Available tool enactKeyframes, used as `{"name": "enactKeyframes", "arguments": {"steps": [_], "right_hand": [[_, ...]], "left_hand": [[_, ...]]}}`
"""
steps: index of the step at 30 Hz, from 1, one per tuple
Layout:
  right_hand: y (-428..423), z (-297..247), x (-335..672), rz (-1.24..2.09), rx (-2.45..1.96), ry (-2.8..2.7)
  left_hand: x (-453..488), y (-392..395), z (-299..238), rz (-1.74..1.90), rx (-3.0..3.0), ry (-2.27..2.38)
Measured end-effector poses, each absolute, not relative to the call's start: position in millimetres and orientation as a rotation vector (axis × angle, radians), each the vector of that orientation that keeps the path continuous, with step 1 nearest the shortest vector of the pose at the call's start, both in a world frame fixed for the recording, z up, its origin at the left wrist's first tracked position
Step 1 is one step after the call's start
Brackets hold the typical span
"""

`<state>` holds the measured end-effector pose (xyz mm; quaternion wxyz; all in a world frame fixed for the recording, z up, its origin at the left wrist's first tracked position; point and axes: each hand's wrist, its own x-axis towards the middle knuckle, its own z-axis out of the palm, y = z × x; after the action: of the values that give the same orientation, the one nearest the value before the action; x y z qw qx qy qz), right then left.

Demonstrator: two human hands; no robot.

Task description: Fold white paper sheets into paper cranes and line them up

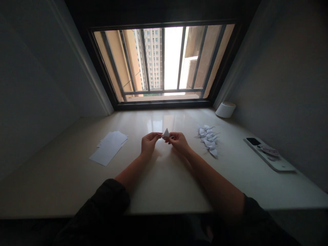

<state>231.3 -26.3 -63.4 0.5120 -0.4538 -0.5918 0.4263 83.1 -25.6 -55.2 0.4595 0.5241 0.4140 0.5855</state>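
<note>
A small folded piece of white paper (166, 133) is held up over the middle of the pale table (164, 177), between both hands. My left hand (149, 142) pinches its left side with closed fingers. My right hand (178, 141) pinches its right side, fingers curled. Both forearms reach forward from dark sleeves. A pile of several folded white paper cranes (208, 139) lies on the table just right of my right hand. A stack of flat white paper sheets (109, 146) lies to the left of my left hand.
A white phone with a small object on it (269, 153) lies at the right by the wall. A white round container (225, 109) stands in the far right corner. A barred window (164, 63) spans the back; walls close in both sides.
</note>
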Motion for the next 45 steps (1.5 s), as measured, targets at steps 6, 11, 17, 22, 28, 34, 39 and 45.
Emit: {"name": "enactKeyframes", "arguments": {"steps": [6, 11, 17, 22, 28, 34, 39, 45], "right_hand": [[-30, -57, 229, 1.058, -1.083, -1.356], [-33, -53, 228, 1.206, -1.045, -1.236], [-32, -54, 228, 1.258, -1.03, -1.185], [-34, -52, 226, 1.211, -1.043, -1.176], [-31, -55, 226, 1.139, -1.045, -1.221], [-26, -61, 228, 1.109, -1.031, -1.3], [-27, -61, 230, 1.058, -1.069, -1.373], [-29, -60, 229, 0.987, -1.137, -1.409]], "left_hand": [[84, -27, -56, 1.485, 1.266, 0.972], [84, -27, -55, 1.512, 1.258, 0.974], [82, -25, -58, 1.517, 1.293, 1.013], [82, -26, -57, 1.512, 1.302, 1.058], [83, -27, -55, 1.516, 1.267, 1.091], [84, -27, -53, 1.509, 1.227, 1.108], [84, -28, -54, 1.493, 1.22, 1.116], [83, -27, -55, 1.486, 1.228, 1.127]]}}
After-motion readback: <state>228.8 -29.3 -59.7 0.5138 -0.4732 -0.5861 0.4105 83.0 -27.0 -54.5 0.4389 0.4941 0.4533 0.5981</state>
